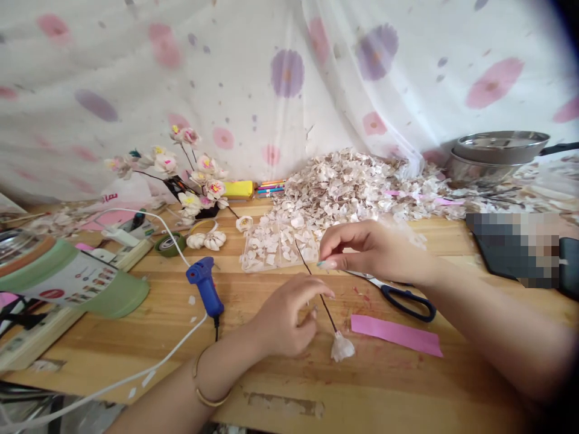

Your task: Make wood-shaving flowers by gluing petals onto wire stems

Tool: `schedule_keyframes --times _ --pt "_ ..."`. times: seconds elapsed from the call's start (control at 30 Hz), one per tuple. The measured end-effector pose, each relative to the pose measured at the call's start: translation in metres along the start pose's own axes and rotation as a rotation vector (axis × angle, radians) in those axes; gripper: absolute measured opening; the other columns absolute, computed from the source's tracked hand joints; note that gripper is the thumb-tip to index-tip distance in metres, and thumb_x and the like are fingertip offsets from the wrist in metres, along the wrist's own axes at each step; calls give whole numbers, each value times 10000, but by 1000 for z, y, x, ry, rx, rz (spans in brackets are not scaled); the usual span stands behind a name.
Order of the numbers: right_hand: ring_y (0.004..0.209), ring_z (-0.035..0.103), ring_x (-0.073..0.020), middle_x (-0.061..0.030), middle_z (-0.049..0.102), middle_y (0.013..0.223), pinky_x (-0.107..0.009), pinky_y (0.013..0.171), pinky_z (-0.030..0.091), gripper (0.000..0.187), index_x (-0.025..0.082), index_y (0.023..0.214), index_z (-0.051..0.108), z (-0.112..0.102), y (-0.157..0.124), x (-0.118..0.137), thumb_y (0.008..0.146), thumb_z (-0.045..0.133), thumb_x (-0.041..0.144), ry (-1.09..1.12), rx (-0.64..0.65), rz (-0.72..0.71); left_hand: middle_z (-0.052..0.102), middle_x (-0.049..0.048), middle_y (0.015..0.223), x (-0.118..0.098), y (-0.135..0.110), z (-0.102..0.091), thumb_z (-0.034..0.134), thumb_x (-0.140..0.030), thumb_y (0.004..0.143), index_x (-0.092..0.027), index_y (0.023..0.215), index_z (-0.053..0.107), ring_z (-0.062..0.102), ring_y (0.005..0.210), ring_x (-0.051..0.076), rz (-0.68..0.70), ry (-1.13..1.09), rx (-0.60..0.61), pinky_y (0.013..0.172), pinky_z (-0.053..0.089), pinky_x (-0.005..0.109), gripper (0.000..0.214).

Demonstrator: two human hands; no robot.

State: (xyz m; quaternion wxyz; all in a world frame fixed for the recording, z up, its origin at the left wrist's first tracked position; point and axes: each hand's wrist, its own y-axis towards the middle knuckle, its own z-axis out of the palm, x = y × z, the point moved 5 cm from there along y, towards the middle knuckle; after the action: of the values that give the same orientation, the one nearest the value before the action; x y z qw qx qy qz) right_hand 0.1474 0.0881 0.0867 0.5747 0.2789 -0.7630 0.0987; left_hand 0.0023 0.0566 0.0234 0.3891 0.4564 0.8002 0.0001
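Observation:
My left hand (284, 316) rests on the wooden table (280, 374), fingers curled in a pinch round a thin dark wire stem (316, 289). A small white shell bud (342, 348) sits at the stem's near end, lying on the table. My right hand (366, 250) hovers just beyond, thumb and fingers pinched together over a clear tray of shell petals (274, 247); what it pinches is too small to name. Black-handled scissors (400, 295) lie under my right wrist.
A blue glue gun (205, 289) with a white cord lies at the left. A pink paper strip (395, 334) lies near the bud. A big heap of shell petals (353, 184), finished shell flowers (194, 172), green tape (169, 244), a metal pan (495, 150) and a phone (515, 250) line the back.

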Motion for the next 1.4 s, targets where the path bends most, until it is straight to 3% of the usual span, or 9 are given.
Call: schedule_keyframes --times 0.1,0.2,0.37,0.5,0.63,0.83,0.97,1.27,1.4 --pt "672 543 -114 -10 633 742 -251 636 428 177 151 800 667 11 3 -14 798 653 327 -143 101 53 633 69 933 -1 -2 -18 456 -114 802 -191 1014 563 574 841 191 -31 -112 -221 710 467 313 249" --pt "631 505 -107 -2 615 708 -236 589 396 199 151 811 665 20 5 -25 801 649 349 -191 152 79 589 38 793 -1 -1 -25 465 -226 886 -182 932 566 526 708 157 -58 -106 -296 634 424 275 119" --pt "634 495 -105 5 591 702 -224 587 384 97 151 794 648 28 5 -30 796 634 247 -185 207 112 512 -2 668 -8 2 -23 498 -199 895 -174 753 546 483 653 129 -34 -111 -242 630 384 254 152" --pt "615 462 -95 23 547 677 -212 569 360 83 154 758 627 35 2 -29 788 635 230 -42 287 164 434 -30 591 -8 5 -24 530 -238 882 -168 632 489 398 562 96 -108 -358 -189 536 312 228 263" --pt "573 395 -82 44 490 635 -206 534 306 79 153 725 599 36 2 -29 771 634 206 -4 257 200 377 -48 541 1 5 -21 576 -334 861 -167 578 442 310 511 79 -243 -654 -116 486 241 224 355" --pt "581 408 -78 44 491 634 -222 580 309 213 140 695 559 46 2 -40 739 688 304 269 348 275 478 -23 589 13 2 -8 627 -442 817 -156 660 517 410 519 76 -346 -929 45 511 319 214 344" --pt "630 455 -98 10 535 687 -242 620 323 286 137 728 542 48 1 -45 754 687 381 406 330 251 482 -18 629 16 0 -5 603 -471 831 -150 727 534 417 539 76 -379 -1044 10 515 335 207 345" --pt "612 452 -88 25 526 663 -231 598 316 352 135 712 536 53 0 -44 693 755 410 490 301 287 412 -49 583 16 -4 -3 563 -422 871 -166 697 458 306 497 61 -292 -988 -17 479 237 201 327" --pt "533 411 -60 50 519 587 -214 553 294 372 132 668 543 55 2 -45 666 775 422 538 248 323 357 -61 566 18 -7 -1 519 -435 887 -178 664 405 281 504 69 -365 -1004 -151 497 230 208 359"
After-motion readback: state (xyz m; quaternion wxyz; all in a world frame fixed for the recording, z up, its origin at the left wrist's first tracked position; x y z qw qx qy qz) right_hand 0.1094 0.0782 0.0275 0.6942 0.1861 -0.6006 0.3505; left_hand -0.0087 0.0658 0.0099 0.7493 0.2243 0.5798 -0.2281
